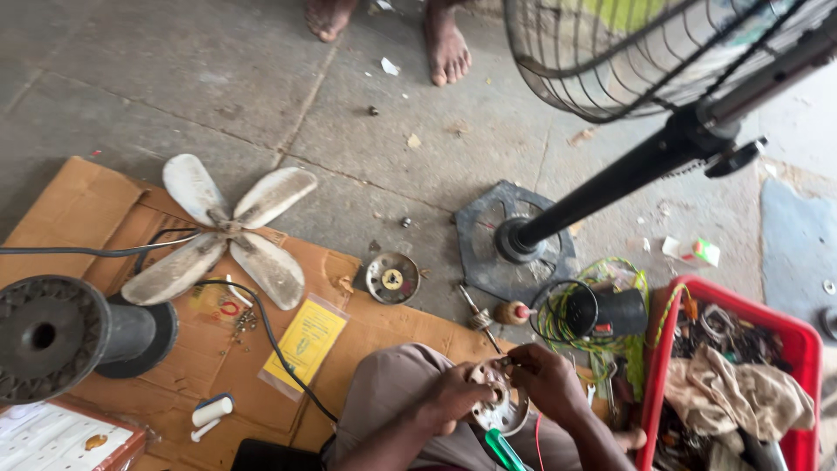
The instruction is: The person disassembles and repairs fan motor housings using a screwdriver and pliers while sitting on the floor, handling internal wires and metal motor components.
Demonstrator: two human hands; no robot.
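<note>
My left hand (451, 399) grips a round grey metal motor cover (499, 410) with holes in it, held above my knee. My right hand (547, 378) pinches a thin tool or part at the cover's upper rim. A green-handled screwdriver (503, 450) lies just below the cover on my lap. On the ground ahead lies a second screwdriver with a wooden handle (510, 313), and a round metal disc with a yellow centre (392, 277) sits by the cardboard edge.
A dusty white fan blade (227, 231) lies on flattened cardboard (78, 209). A black motor housing (61, 336) stands at left with a black cable. A standing fan's base (514, 240) and pole are ahead. A red crate (806, 349) of rags and parts is at right. Another person's bare feet (445, 44) stand at the top.
</note>
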